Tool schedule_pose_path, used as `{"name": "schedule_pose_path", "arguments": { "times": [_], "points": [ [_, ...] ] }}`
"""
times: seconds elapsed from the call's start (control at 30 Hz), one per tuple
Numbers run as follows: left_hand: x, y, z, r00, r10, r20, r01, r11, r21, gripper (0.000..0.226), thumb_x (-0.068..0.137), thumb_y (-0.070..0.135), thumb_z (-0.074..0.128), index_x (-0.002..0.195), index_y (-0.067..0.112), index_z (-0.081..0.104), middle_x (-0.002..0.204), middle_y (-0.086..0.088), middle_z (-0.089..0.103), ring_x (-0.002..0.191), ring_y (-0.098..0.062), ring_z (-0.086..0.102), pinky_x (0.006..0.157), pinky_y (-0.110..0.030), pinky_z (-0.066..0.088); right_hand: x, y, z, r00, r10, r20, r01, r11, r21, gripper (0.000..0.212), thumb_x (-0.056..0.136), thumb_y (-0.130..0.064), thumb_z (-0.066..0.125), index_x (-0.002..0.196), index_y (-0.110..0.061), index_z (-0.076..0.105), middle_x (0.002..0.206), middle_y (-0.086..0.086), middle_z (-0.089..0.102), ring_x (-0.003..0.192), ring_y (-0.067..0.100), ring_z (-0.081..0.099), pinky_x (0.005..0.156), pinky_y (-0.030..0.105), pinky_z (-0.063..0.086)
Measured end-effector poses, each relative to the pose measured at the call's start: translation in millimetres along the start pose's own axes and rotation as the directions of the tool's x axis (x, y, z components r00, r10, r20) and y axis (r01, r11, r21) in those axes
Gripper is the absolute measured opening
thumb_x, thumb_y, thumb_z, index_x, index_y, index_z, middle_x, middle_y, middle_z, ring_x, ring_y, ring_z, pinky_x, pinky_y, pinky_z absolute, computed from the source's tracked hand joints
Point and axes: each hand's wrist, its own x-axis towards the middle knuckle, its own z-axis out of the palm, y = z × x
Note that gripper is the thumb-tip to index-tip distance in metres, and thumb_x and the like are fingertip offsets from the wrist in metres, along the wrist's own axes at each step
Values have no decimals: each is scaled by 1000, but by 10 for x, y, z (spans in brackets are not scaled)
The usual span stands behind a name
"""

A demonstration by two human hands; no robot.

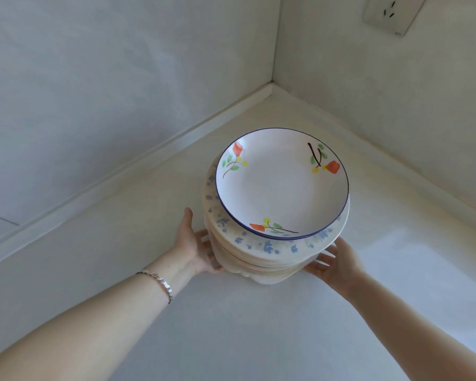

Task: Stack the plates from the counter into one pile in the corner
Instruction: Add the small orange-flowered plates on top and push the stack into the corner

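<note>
A pile of several plates (261,257) stands on the white counter (231,325) near the wall corner. The top plate (282,185) is white with a blue rim and red flower prints; under it lies a wider plate with blue flowers (270,247). My left hand (195,243) is at the pile's left side, fingers reaching under its lower plates, thumb up and free. My right hand (333,261) is at the pile's lower right edge with fingers straight and spread, touching the bottom plates. Whether the pile is lifted off the counter I cannot tell.
Two white walls meet in a corner (272,82) behind the pile, with a raised ledge (149,158) along the left wall. A wall socket (390,15) sits high on the right wall. A bracelet is on my left wrist (160,281).
</note>
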Motion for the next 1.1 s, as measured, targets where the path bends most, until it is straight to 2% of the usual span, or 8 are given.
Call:
{"name": "schedule_pose_path", "arguments": {
  "times": [0.23, 0.43, 0.53, 0.67, 0.77, 0.83, 1.0, 1.1],
  "points": [
    [455, 613, 581, 997, 58, -42, -54, 995, 81, 70, 69, 82, 33, 77, 15, 52, 43, -2, 40, 55, -19, 41, 71, -34, 42, 476, -476, 250, 1000, -8, 11, 7, 998, 62, 25, 96, -27, 41, 95, -4, 51, 86, 16, 54, 77, 32, 58, 59, 38, 58],
    [734, 1026, 951, 991, 126, -54, -117, 982, 146, 68, 70, 79, 34, 79, 15, 52, 57, 0, 36, 54, -19, 36, 59, -32, 37, 757, -678, 408, 998, -31, 50, 23, 987, 158, 19, 97, -17, 39, 93, -2, 51, 87, 19, 55, 79, 34, 59, 55, 41, 57],
    [879, 1164, 1042, 985, 170, -33, -162, 971, 177, 72, 77, 74, 32, 101, 12, 58, 66, -4, 46, 61, -20, 44, 60, -32, 38, 878, -713, 446, 998, -25, 54, 15, 984, 180, 17, 97, -11, 37, 98, 0, 51, 92, 22, 58, 82, 34, 61, 62, 41, 57],
    [1002, 1120, 1005, 970, 243, 29, -242, 970, -38, 66, 89, 55, 36, 128, 3, 48, 93, 1, 59, 83, -16, 58, 67, -30, 50, 980, -765, 421, 998, -52, 30, 54, 997, -60, 20, 97, -5, 33, 105, 1, 51, 85, 16, 61, 76, 26, 60, 67, 37, 56],
    [1022, 838, 943, 956, 286, -66, -292, 947, -134, 20, 97, 15, 39, 99, 2, 54, 82, -4, 57, 74, -16, 57, 49, -25, 53, 1053, -876, 408, 992, -101, -70, 82, 969, -235, 26, 96, -7, 42, 117, 5, 52, 78, 15, 61, 71, 24, 60, 63, 30, 52],
    [999, 546, 928, 975, 216, -54, -219, 973, -74, 24, 94, -5, 34, 78, 3, 52, 77, -11, 55, 69, -20, 54, 37, -24, 51, 1095, -965, 429, 984, -137, -114, 106, 964, -244, 29, 94, -4, 46, 119, 9, 52, 73, 13, 58, 66, 21, 57, 49, 25, 53],
    [1005, 167, 957, 980, 195, 46, -199, 975, 102, 19, 95, -1, 44, 81, 8, 53, 81, -9, 60, 72, -19, 57, 51, -25, 57, 1143, -1013, 489, 979, -163, -125, 137, 971, -194, 30, 93, 2, 46, 123, 8, 49, 73, 13, 56, 64, 21, 56, 61, 30, 58],
    [1048, 190, 985, 963, 265, 38, -267, 962, 57, 15, 92, -6, 47, 84, 6, 53, 84, -11, 60, 75, -23, 59, 79, -38, 51, 1172, -921, 518, 964, -211, -159, 182, 966, -182, 29, 95, -1, 45, 122, 5, 50, 77, 17, 59, 64, 24, 58, 37, 24, 53]
  ]
}}
